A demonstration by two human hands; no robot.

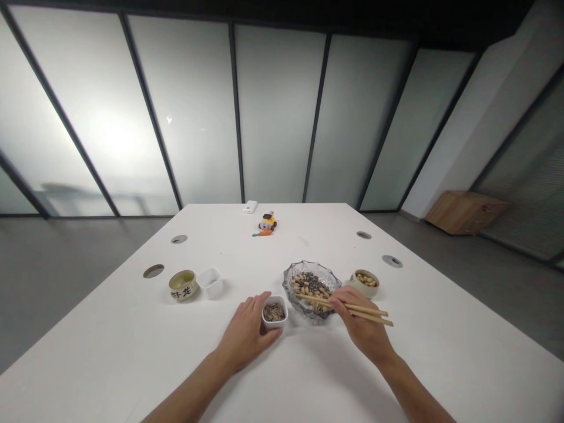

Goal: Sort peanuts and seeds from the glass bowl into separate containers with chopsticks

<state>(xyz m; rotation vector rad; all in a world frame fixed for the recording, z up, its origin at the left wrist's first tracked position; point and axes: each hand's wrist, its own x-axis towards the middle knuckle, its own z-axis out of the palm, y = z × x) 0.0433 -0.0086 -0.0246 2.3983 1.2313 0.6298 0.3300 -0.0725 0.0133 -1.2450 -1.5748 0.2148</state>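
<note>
My left hand (249,326) is wrapped round the left side of a small white cup (275,325), which stands on the table with striped seeds (274,312) inside. A pair of chopsticks (368,312) is held in my right hand (363,326). Their tips reach into a clear glass bowl (331,275) just right of the cup. Mixed nuts and dark seeds (311,284) lie in that bowl; whether the tips pinch a piece is too small to tell. Behind my right hand sits a small ceramic bowl (372,290) of shelled-looking nuts (366,280).
On the left of the white table (132,346) stand a green-lined ceramic bowl (183,289) with dark characters and a white plastic cup (210,284). Farther back are a yellow toy vehicle (268,221), a toy carrot (263,233) and a white device (249,207). Several round holes pierce the tabletop.
</note>
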